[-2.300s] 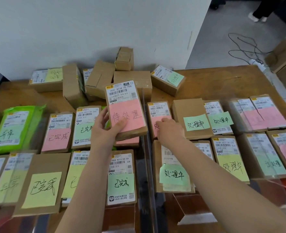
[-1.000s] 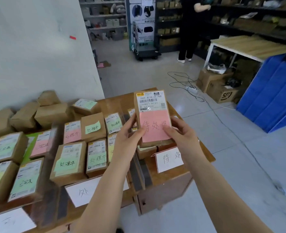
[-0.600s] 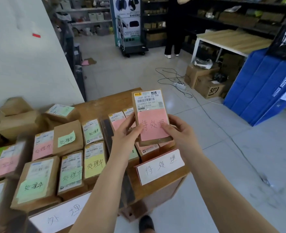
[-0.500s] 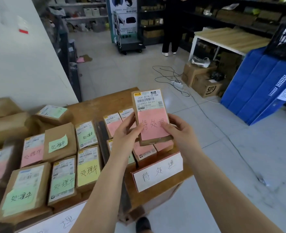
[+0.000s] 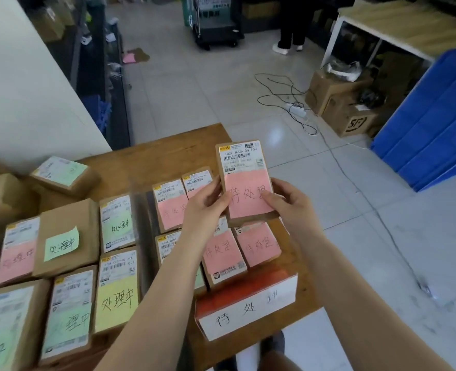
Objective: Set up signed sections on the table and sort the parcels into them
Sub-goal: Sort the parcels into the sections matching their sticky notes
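Observation:
I hold a brown parcel (image 5: pixel 244 170) with a pink note in the air above the table's right end. My left hand (image 5: pixel 204 210) grips its left edge and my right hand (image 5: pixel 288 203) grips its right edge. Below it lie several parcels with pink notes (image 5: pixel 259 246), behind a white handwritten sign (image 5: pixel 245 311) in a clear stand at the table's front edge. To the left lie parcels with green and yellow notes (image 5: pixel 117 301).
The wooden table (image 5: pixel 173 151) ends just right of my hands. Beyond it is tiled floor with a power strip and cables (image 5: pixel 296 109), cardboard boxes (image 5: pixel 342 103), blue crates (image 5: pixel 435 124) and a person standing (image 5: pixel 288 36). A white wall (image 5: pixel 28 84) is at left.
I lifted the pink-note parcel from the middle of the table and carried it right, now holding it in both hands over the rightmost section. My view has dipped toward that section.

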`<action>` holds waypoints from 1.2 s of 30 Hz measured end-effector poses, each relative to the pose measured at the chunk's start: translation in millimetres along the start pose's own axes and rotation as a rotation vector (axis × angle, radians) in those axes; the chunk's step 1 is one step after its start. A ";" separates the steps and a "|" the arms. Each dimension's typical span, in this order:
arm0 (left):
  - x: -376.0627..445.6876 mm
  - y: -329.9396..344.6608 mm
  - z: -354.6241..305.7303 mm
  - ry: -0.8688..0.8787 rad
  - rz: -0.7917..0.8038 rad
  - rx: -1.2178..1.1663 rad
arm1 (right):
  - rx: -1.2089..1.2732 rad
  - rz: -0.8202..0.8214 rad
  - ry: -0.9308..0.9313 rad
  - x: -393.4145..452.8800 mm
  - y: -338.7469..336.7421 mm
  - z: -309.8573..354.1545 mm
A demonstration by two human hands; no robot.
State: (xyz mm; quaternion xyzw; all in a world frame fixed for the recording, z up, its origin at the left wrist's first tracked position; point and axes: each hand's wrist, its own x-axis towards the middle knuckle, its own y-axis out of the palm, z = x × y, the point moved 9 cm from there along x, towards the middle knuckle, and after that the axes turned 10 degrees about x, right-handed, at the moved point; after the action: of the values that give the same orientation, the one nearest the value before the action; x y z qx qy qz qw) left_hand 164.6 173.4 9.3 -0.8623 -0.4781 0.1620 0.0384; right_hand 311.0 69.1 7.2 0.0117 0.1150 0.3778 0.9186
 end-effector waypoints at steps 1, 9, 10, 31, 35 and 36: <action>5.9 2.5 2.2 -0.012 -0.010 0.001 | 0.004 0.005 0.011 8.3 -0.4 -2.3; 52.3 20.9 16.8 -0.124 -0.105 0.011 | -0.047 0.110 0.112 75.8 -1.3 -22.4; 59.1 22.8 18.9 -0.137 -0.117 0.015 | -0.060 0.121 0.125 84.5 -1.2 -25.9; 132.3 23.0 71.9 -0.291 -0.266 0.468 | -0.352 0.316 0.330 173.3 19.5 -132.4; 123.8 24.3 66.5 -0.270 -0.231 0.478 | -0.606 0.337 0.181 172.1 26.6 -113.1; 119.6 21.2 62.4 -0.257 -0.238 0.490 | -0.666 0.343 0.105 170.5 30.7 -101.6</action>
State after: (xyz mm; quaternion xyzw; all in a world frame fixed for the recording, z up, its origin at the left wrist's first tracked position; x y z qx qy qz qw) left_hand 220.7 256.6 -83.3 -0.7378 -0.5234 0.3749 0.2031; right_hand 384.8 203.2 -122.8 -0.2878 0.0292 0.5430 0.7883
